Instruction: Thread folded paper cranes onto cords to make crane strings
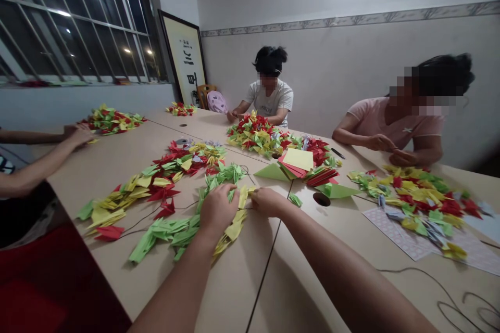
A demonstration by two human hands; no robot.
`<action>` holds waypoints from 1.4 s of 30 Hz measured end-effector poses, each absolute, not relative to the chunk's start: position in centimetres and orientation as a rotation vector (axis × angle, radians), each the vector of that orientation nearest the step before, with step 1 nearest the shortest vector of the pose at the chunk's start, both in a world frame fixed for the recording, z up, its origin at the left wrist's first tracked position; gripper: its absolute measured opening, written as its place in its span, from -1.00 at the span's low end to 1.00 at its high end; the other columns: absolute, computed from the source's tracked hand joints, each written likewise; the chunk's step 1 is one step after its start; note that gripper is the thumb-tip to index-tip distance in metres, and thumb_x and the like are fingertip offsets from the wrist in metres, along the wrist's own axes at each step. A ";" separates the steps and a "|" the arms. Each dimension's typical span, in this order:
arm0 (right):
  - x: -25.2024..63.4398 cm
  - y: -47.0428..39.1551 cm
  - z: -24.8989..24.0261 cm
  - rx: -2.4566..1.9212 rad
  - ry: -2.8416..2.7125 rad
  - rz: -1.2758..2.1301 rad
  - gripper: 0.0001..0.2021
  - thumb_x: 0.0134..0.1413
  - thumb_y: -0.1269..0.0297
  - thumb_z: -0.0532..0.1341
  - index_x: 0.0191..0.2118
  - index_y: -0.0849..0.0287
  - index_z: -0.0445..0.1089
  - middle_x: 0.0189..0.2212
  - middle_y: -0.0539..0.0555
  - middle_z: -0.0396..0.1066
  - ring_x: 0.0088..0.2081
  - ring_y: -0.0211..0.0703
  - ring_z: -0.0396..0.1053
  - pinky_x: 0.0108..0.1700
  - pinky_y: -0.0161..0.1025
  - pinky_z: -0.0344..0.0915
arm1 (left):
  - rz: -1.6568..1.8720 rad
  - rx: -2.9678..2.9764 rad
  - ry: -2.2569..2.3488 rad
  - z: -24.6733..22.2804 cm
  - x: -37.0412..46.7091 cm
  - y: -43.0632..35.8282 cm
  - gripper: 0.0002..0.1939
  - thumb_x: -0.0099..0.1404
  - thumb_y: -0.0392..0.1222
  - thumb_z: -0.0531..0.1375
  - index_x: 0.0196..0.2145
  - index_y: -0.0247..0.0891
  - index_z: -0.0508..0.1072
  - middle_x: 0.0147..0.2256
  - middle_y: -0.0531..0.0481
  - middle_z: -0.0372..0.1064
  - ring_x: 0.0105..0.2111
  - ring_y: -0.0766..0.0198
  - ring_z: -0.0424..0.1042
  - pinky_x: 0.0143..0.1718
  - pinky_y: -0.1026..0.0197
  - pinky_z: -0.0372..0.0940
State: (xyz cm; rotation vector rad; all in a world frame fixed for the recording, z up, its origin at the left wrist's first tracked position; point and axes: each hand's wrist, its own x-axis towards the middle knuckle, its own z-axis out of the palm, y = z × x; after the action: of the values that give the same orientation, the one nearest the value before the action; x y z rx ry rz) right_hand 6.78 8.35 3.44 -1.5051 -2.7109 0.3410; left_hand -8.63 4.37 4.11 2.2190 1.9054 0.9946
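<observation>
My left hand (219, 210) rests over a string of yellow folded paper pieces (233, 226), fingers curled around its upper part. Just right of it, my right hand (269, 202) pinches a small yellow piece at the string's top end. Green folded paper pieces (166, 231) lie in a chain left of my hands. Farther left, a string of yellow and red pieces (133, 192) curves over the table, with thin dark cord near a red piece (110, 232).
Paper squares (297, 159) lie beyond my right hand, near a round table hole (321, 199). Mixed folded paper heaps (258, 132) stand farther back and at right (425, 195). Two people sit across; another person's arms (50, 158) reach in at left. Loose cord (441, 283) lies at lower right.
</observation>
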 end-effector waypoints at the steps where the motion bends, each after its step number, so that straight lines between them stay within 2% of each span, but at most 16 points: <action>1: 7.0 8.4 3.4 -1.497 -2.673 0.385 -0.90 -0.12 0.49 0.10 -0.41 0.29 0.33 -0.33 0.24 0.38 -0.28 -0.10 0.32 -0.29 -0.30 0.16 | 1.008 2.215 1.910 4.1 -8.7 4.4 -0.75 0.21 -0.18 -0.01 -0.28 -0.28 0.41 -0.29 -0.06 0.42 -0.26 0.17 0.36 -0.24 0.21 0.22; 4: 7.9 8.5 3.7 -1.472 -2.486 0.533 -0.92 -0.02 0.46 0.02 -0.42 0.26 0.24 -0.36 0.20 0.37 -0.38 -0.20 0.31 -0.38 -0.33 0.17 | 1.051 2.204 1.906 4.2 -8.7 4.3 -0.75 0.21 -0.19 -0.02 -0.29 -0.28 0.42 -0.29 -0.06 0.41 -0.26 0.17 0.36 -0.23 0.21 0.21; 8: 8.9 8.9 5.4 -1.331 -2.204 0.751 -0.88 0.14 0.37 -0.16 -0.36 0.19 0.05 -0.46 0.04 0.34 -0.52 -0.36 0.26 -0.48 -0.40 0.18 | 1.119 2.173 1.895 4.4 -8.5 4.2 -0.75 0.21 -0.19 -0.02 -0.29 -0.26 0.41 -0.28 -0.06 0.41 -0.25 0.17 0.36 -0.22 0.21 0.22; 12: 9.4 8.9 9.4 -1.168 -1.981 0.823 -0.91 0.17 0.34 -0.19 -0.36 0.13 -0.06 -0.59 -0.13 0.15 -0.59 -0.42 0.17 -0.50 -0.42 0.17 | 1.190 2.111 1.800 4.6 -8.3 4.1 -0.73 0.23 -0.12 -0.03 -0.30 -0.26 0.41 -0.31 -0.05 0.40 -0.26 0.18 0.35 -0.22 0.20 0.23; 14: 9.5 8.4 12.2 -0.958 -1.818 0.919 -0.92 0.14 0.35 -0.10 -0.38 0.14 -0.04 -0.63 -0.16 0.09 -0.62 -0.44 0.13 -0.53 -0.44 0.14 | 1.227 2.108 1.610 4.6 -8.2 3.9 -0.69 0.25 -0.06 -0.04 -0.22 -0.27 0.38 -0.25 -0.06 0.38 -0.22 0.20 0.34 -0.18 0.20 0.23; 17: 9.7 6.7 16.6 -0.641 -1.712 1.086 -0.94 0.09 0.41 -0.01 -0.38 0.16 0.04 -0.66 -0.16 0.11 -0.62 -0.46 0.13 -0.56 -0.45 0.11 | 1.173 2.159 1.238 4.5 -7.9 3.2 -0.55 0.23 0.03 -0.02 0.00 -0.26 0.23 -0.05 -0.11 0.25 -0.10 0.19 0.26 -0.08 0.17 0.18; 21: 10.1 3.5 21.7 -0.534 -1.675 1.077 -0.93 0.07 0.48 0.03 -0.38 0.19 0.10 -0.63 -0.17 0.06 -0.60 -0.51 0.19 -0.53 -0.48 0.13 | 1.044 2.052 0.898 4.7 -7.5 2.1 -0.30 0.15 0.22 -0.02 0.14 -0.23 0.04 0.09 -0.15 0.08 0.05 0.08 0.10 0.05 0.08 0.05; 25: 10.5 0.8 24.7 -0.409 -1.671 0.998 -0.88 0.10 0.54 -0.05 -0.36 0.20 0.13 -0.64 -0.18 0.06 -0.59 -0.53 0.20 -0.47 -0.48 0.15 | 0.808 1.825 0.554 4.9 -6.8 1.7 -0.14 0.02 0.38 -0.02 0.14 -0.25 0.05 0.06 -0.20 0.14 0.05 0.00 0.11 0.04 0.02 0.02; 28: 10.8 -0.4 26.0 -0.386 -1.661 0.935 -0.87 0.11 0.53 -0.04 -0.37 0.19 0.15 -0.64 -0.18 0.10 -0.58 -0.52 0.20 -0.45 -0.46 0.18 | 0.581 1.709 0.390 4.2 -5.5 1.5 -0.18 -0.04 0.27 0.15 0.09 -0.24 0.14 -0.03 -0.22 0.25 -0.01 0.01 0.19 -0.03 0.01 0.08; 30: 11.3 -0.8 26.5 -0.425 -1.631 0.883 -0.84 0.13 0.52 -0.05 -0.40 0.17 0.15 -0.64 -0.16 0.11 -0.57 -0.50 0.20 -0.44 -0.45 0.19 | 0.407 1.602 0.340 3.4 -4.3 1.1 -0.26 -0.05 0.14 0.24 0.04 -0.24 0.18 -0.17 -0.19 0.35 -0.16 0.09 0.31 -0.18 0.08 0.18; 33: 13.5 -1.2 26.6 -0.499 -1.513 0.809 -0.84 0.12 0.50 -0.01 -0.43 0.14 0.16 -0.62 -0.13 0.11 -0.55 -0.48 0.19 -0.40 -0.42 0.20 | 0.219 1.498 0.322 2.7 -3.0 0.4 -0.46 -0.02 -0.01 0.27 -0.10 -0.28 0.29 -0.40 -0.04 0.37 -0.38 0.27 0.35 -0.33 0.22 0.22; 36: 17.9 -1.5 24.2 -0.581 -1.293 0.760 -0.85 0.06 0.48 0.05 -0.47 0.12 0.15 -0.62 -0.11 0.05 -0.54 -0.46 0.16 -0.41 -0.40 0.20 | 0.248 1.466 0.403 2.9 -2.8 0.2 -0.62 0.02 -0.09 0.25 -0.22 -0.31 0.34 -0.51 0.08 0.27 -0.51 0.40 0.30 -0.42 0.31 0.21; 39: 23.7 -2.6 18.5 -0.779 -1.076 0.692 -0.87 -0.01 0.40 0.12 -0.51 0.09 0.16 -0.64 -0.10 -0.01 -0.59 -0.42 0.09 -0.52 -0.39 0.15 | 0.313 1.471 0.540 3.2 -3.4 0.6 -0.65 0.02 -0.15 0.23 -0.23 -0.30 0.30 -0.50 0.12 0.22 -0.60 0.48 0.23 -0.54 0.37 0.17; 42: 28.4 -4.8 10.9 -0.954 -0.830 0.712 -0.85 -0.21 0.32 0.25 -0.50 0.10 0.21 -0.65 -0.09 0.03 -0.60 -0.39 0.08 -0.60 -0.37 0.11 | 0.302 1.564 0.626 3.2 -3.9 1.1 -0.67 0.03 -0.18 0.21 -0.22 -0.28 0.27 -0.42 0.11 0.23 -0.59 0.48 0.24 -0.55 0.36 0.17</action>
State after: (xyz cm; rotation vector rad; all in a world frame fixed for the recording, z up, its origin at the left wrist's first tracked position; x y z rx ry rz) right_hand 28.44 -4.85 10.91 -0.9538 -0.8296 0.7117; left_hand -3.90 1.14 3.17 1.5639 0.6263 0.3020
